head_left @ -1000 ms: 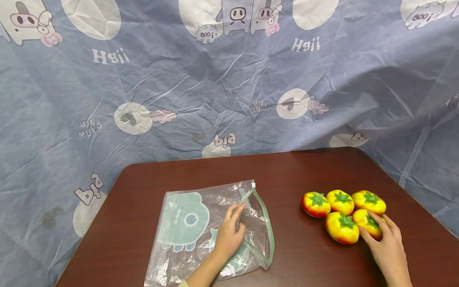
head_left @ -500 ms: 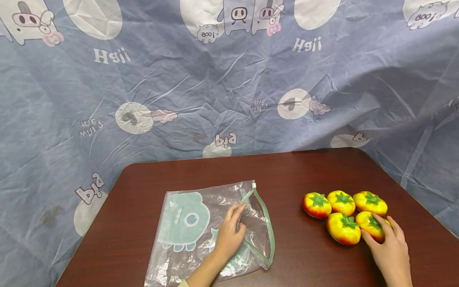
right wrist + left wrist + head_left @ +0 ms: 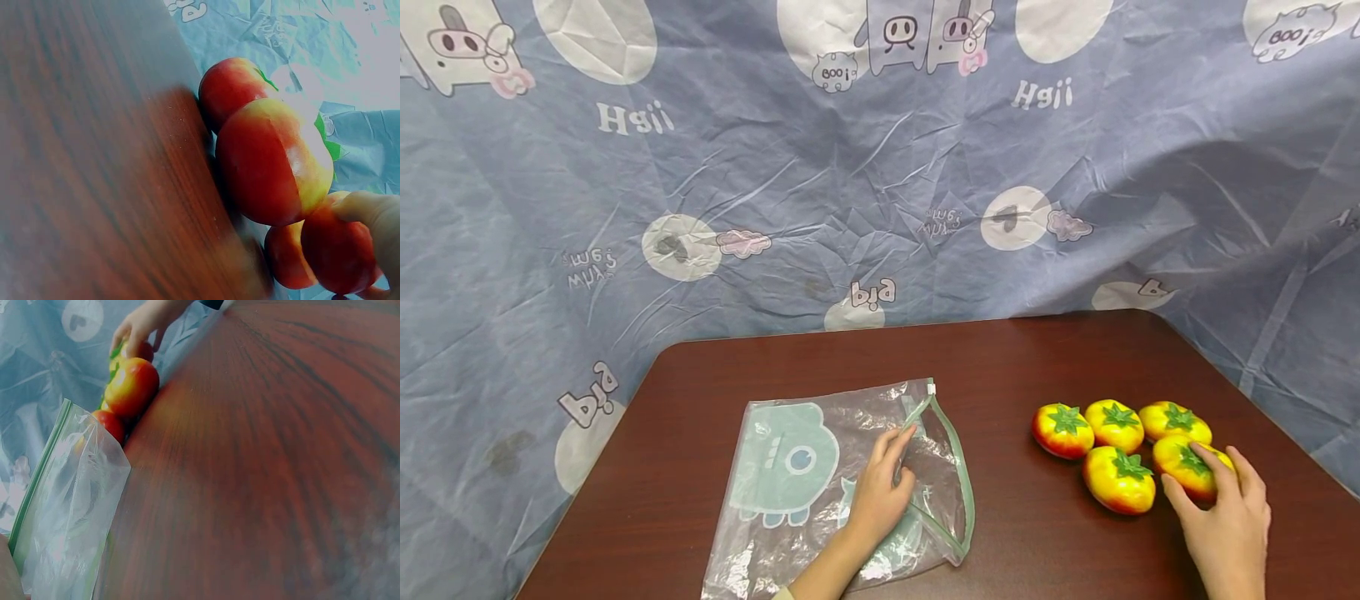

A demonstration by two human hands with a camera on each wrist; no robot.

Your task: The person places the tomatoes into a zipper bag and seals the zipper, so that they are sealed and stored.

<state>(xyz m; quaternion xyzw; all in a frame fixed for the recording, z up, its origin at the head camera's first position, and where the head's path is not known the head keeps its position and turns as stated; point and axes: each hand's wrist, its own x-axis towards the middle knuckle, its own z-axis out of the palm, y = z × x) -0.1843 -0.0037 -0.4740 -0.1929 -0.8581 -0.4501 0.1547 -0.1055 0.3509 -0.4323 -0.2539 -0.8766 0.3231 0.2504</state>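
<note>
My left hand point(image 3: 877, 492) lies on a clear zip bag point(image 3: 782, 467) with a green rim and pale green cartoon print. Its thumb and fingers pinch the upper layer at the mouth, which gapes to the right. In the left wrist view the bag's green zip edge point(image 3: 39, 481) stands raised. At the right, my right hand point(image 3: 1225, 521) grips a glossy yellow-red persimmon point(image 3: 1172, 457), thumb on the near side, fingers over the top. The right wrist view shows this persimmon point(image 3: 337, 247) beside the others; its underside is partly hidden.
Several more persimmons with green leafy tops sit close together left of and behind the right hand, the nearest one point(image 3: 1116, 483) at the front. The brown wooden table point(image 3: 1000, 358) reaches back to a blue printed cloth point(image 3: 820, 183) hung behind it.
The right hand has moved slightly right with its persimmon, drawing it away from the front persimmon. The left hand and the bag look unchanged.
</note>
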